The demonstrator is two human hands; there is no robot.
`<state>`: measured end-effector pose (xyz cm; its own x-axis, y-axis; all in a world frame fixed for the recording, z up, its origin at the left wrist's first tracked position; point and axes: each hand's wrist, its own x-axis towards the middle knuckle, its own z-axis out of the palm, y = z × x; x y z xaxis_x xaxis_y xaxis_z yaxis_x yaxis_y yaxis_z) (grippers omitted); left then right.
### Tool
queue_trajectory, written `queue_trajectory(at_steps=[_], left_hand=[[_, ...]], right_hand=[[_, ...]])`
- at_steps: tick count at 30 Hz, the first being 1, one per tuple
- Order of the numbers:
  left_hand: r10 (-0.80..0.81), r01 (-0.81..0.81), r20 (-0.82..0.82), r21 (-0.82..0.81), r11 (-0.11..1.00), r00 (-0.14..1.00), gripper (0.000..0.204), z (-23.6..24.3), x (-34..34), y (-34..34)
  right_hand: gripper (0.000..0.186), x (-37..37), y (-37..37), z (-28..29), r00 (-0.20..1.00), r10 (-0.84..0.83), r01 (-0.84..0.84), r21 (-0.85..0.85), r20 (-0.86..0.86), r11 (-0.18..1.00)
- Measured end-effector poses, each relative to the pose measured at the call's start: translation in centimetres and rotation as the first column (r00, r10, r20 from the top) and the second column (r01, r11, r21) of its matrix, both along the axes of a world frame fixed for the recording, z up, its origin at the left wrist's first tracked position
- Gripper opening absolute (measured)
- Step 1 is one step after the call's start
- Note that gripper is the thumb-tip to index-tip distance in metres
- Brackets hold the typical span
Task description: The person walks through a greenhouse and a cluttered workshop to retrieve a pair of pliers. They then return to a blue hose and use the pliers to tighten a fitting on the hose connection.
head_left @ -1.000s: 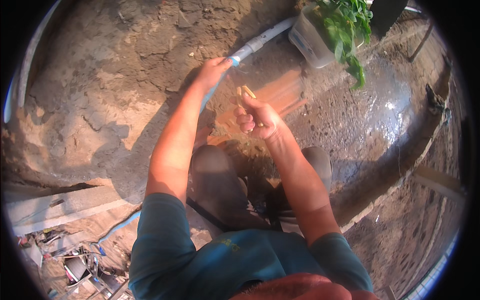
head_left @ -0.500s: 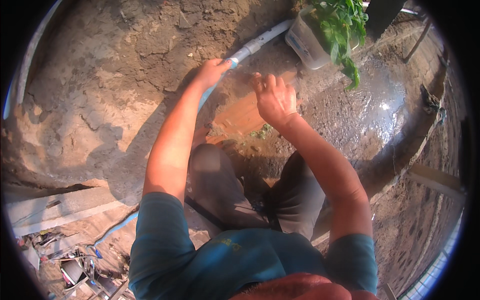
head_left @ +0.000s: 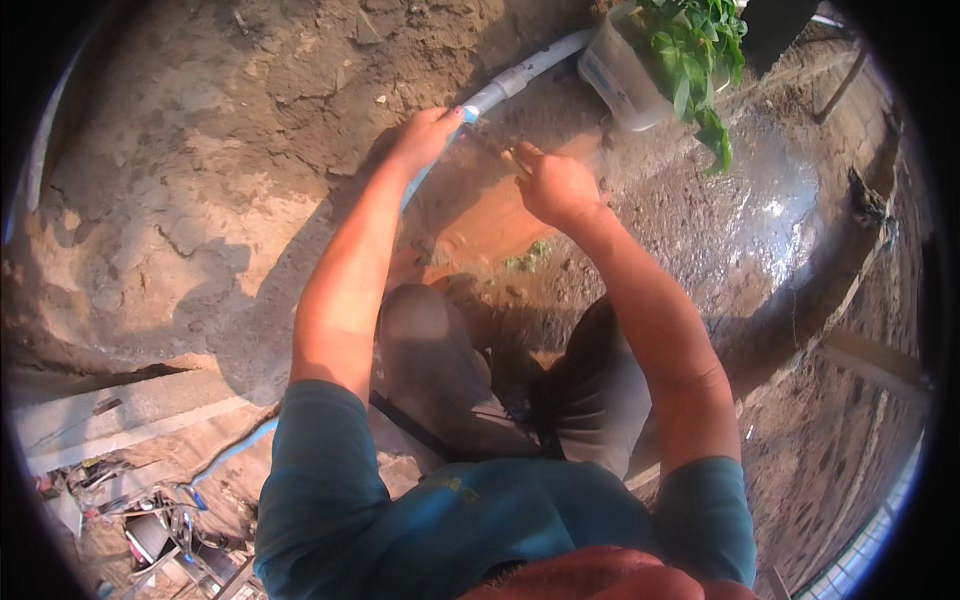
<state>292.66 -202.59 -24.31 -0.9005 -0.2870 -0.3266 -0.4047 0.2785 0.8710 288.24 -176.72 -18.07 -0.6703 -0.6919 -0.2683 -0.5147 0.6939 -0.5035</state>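
Note:
My left hand point(head_left: 428, 137) is closed around a pipe, right where its grey length point(head_left: 488, 97) with a thicker collar meets a light-blue stretch point(head_left: 417, 184). To the right of it, my right hand point(head_left: 562, 188) is curled, with a thin yellowish sliver at its fingertips that is too small to name. A short gap separates this hand from the pipe. Muddy orange-brown water point(head_left: 485, 222) lies below both hands, in front of my knees. Small green bits point(head_left: 530, 256) lie at the water's near edge.
A translucent plastic tub point(head_left: 617, 78) with a leafy green plant point(head_left: 690, 65) stands at the pipe's far end. Wet, shiny ground point(head_left: 775, 205) spreads on the right. Cracked dry mud point(head_left: 180, 210) covers the left. A concrete beam point(head_left: 125, 415) and scattered scraps point(head_left: 160, 535) lie lower left.
My right hand has moved slightly right and its fingers have curled in more tightly; the yellowish sliver now shows at them. My left hand keeps its hold on the pipe.

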Motion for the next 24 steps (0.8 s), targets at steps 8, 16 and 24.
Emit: queue_trajectory(at_steps=[8, 16, 24], left_hand=[[0.012, -0.012, -0.019, 0.022, 1.0, 1.0, 0.038, 0.6, 0.0, 0.7], [0.008, -0.007, -0.004, 0.093, 0.996, 1.0, 0.036, 1.7, -0.2, 1.0], [-0.042, 0.054, 0.108, -0.102, 0.993, 0.993, 0.042, 3.4, 0.5, 0.0]], right_hand=[[0.04, 1.6, 0.0, -3.0, 0.831, -0.138, 0.328, -0.275, 0.539, 0.904], [0.022, 2.6, -0.5, -3.0, -0.057, 0.003, 0.642, 0.034, 0.998, 0.766], [0.031, 2.9, -0.8, -2.1, -0.18, 0.143, 0.667, 0.014, 0.973, 0.745]])
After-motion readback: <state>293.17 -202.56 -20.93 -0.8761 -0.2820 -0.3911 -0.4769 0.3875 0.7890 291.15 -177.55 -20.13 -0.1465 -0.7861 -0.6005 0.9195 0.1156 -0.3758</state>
